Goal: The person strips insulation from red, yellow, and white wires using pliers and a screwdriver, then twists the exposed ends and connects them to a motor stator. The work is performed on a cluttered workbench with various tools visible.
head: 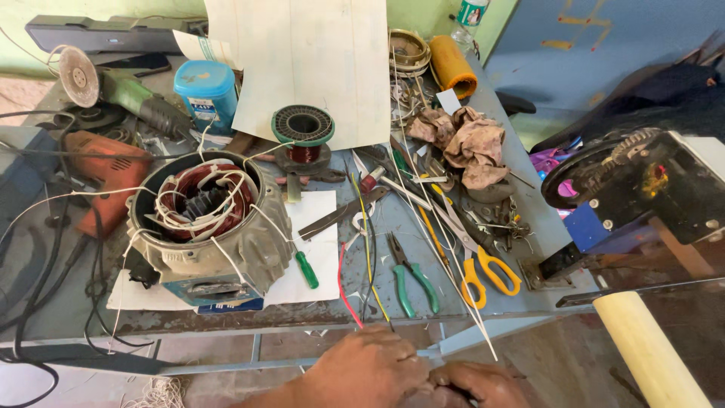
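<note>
My left hand [368, 372] and my right hand [481, 383] meet low in the view, just below the front edge of the grey workbench [226, 313]. Both have curled fingers and touch each other. Something small and dark shows between them, but I cannot make out what it is. Long thin pale wires [445, 264] run from the back of the bench down to a point beside my right hand. A motor stator [205, 219] with copper windings and white leads sits on white paper at the left.
Green-handled pliers [411, 276], yellow-handled scissors [487, 268], a green screwdriver [306, 268], a wire spool [303, 128], dirty rags [464, 143], an angle grinder [121, 91], an orange drill [106, 174] and a blue tub [206, 92] crowd the bench. A winding machine [642, 181] and pale wooden handle [649, 351] are at right.
</note>
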A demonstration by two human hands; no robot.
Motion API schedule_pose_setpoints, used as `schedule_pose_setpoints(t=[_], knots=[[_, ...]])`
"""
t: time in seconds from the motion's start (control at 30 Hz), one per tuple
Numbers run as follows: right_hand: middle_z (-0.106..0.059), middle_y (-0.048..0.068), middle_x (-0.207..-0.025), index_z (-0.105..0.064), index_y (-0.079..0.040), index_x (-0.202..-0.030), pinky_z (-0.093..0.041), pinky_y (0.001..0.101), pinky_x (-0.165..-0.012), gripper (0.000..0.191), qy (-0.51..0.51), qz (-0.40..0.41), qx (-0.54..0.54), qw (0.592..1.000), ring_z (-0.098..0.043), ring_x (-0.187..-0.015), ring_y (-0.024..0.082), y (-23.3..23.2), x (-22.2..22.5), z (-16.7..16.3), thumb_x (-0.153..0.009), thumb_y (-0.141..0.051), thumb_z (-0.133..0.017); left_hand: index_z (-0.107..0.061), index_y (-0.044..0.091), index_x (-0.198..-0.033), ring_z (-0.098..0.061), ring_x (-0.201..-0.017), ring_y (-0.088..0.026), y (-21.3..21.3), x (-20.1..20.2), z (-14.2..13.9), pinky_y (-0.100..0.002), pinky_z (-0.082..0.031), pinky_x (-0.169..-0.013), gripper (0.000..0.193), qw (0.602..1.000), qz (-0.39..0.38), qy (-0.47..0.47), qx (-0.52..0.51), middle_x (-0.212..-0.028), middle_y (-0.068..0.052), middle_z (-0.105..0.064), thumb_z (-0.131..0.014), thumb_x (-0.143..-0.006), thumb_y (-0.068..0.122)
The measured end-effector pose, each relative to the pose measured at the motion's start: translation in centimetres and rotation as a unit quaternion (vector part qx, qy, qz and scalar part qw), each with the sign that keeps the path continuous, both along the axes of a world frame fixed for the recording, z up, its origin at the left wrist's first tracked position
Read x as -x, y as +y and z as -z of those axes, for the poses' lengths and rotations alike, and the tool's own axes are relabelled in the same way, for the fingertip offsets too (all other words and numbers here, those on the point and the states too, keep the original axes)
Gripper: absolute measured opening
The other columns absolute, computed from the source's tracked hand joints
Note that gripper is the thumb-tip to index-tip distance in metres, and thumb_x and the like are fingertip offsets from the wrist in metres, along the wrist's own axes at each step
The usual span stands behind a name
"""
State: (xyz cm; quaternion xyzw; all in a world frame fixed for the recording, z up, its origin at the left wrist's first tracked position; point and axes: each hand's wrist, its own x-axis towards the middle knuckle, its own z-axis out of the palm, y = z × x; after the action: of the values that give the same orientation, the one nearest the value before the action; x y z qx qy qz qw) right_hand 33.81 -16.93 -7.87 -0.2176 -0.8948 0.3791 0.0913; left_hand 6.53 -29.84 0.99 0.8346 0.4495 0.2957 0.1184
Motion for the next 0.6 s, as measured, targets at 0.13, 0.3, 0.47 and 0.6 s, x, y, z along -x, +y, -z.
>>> schedule_pose_setpoints(t=[0.13, 0.3, 0.47, 0.6], knots=[[-0.081, 0.001, -0.090, -0.081, -0.021, -0.101, -0.058, 0.0296, -0.079, 0.025, -0.184, 0.056, -0.067, 0.979, -0.080, -0.090, 0.014, 0.0, -3.5, 5.5, -0.086, -0.039, -0.073, -0.060, 0.010, -0.098, -0.071, -0.081, -0.029, 0.3, -1.4, 2.3, -0.045, -0.055, -0.061, 0.013, 0.996, 0.036, 0.069, 0.043, -0.090, -0.005, -0.064, -0.061, -0.095, 0.022], [-0.079, 0.003, -0.088, -0.079, -0.015, -0.103, -0.057, 0.0310, -0.078, 0.030, -0.241, 0.151, 0.035, 0.958, -0.077, -0.088, 0.015, -0.6, -4.4, 8.8, -0.087, -0.039, -0.070, -0.065, 0.019, -0.099, -0.072, -0.076, -0.022, -0.7, -3.7, 5.3, -0.039, -0.054, -0.051, 0.007, 0.998, -0.034, 0.032, 0.029, -0.084, -0.001, -0.062, -0.061, -0.093, 0.020], [-0.078, 0.006, -0.085, -0.078, -0.010, -0.104, -0.056, 0.0324, -0.078, 0.035, -0.164, 0.064, 0.312, 0.934, -0.073, -0.086, 0.016, 1.4, -2.3, 4.1, -0.089, -0.039, -0.067, -0.072, 0.018, -0.107, -0.074, -0.081, -0.023, -1.2, -4.6, 6.2, -0.040, -0.059, -0.063, 0.019, 0.996, -0.073, -0.049, 0.032, -0.097, 0.002, -0.073, -0.063, -0.091, 0.020], [-0.076, 0.008, -0.084, -0.077, -0.005, -0.105, -0.055, 0.0335, -0.077, 0.039, 0.015, -0.005, 0.534, 0.845, -0.071, -0.084, 0.017, 1.7, -0.5, -1.7, -0.090, -0.039, -0.064, -0.071, 0.012, -0.113, -0.075, -0.089, -0.028, -2.4, -4.1, 4.2, -0.038, -0.060, -0.074, 0.019, 0.982, -0.052, -0.177, 0.042, -0.098, -0.007, -0.074, -0.068, -0.094, 0.018]])
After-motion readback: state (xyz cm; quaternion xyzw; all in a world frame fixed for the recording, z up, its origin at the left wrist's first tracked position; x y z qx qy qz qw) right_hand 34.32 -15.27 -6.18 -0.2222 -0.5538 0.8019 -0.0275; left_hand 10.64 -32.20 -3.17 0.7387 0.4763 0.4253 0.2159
